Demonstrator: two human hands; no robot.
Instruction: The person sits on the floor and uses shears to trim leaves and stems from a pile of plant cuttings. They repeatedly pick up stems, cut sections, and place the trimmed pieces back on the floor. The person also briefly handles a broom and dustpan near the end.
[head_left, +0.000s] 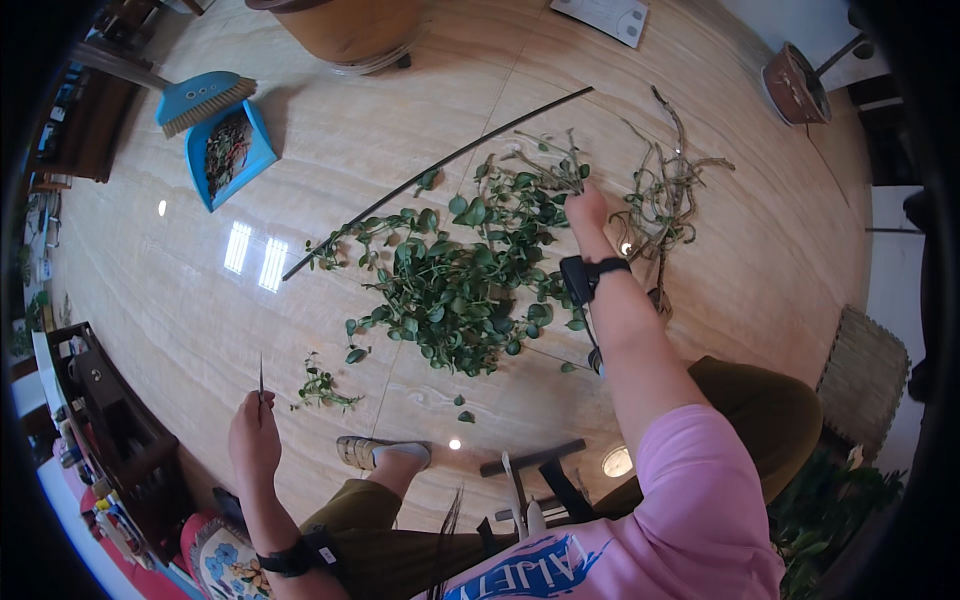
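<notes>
My left hand (255, 439), at the lower left, grips a tool with a slim pointed metal blade (261, 373). The fist hides its handle, so I cannot tell scissors from a knife. At the upper right my right hand (587, 210) is closed around a bunch of plant stems (559, 174), some with small green leaves. Just left of and below that hand, a large heap of leafy green cuttings (450, 292) spreads over the floor. To its right lies a tangle of bare, woody stems (667, 191). A small leafy sprig (321, 386) rests near my left hand.
A long thin dark rod (442, 180) lies diagonally behind the heap. A blue dustpan (262, 146) holding debris and a blue broom (199, 97) stand at the upper left. Large pot (352, 30) and smaller potted plant (799, 86) stand farther back. Dark wooden furniture (112, 405) borders the left.
</notes>
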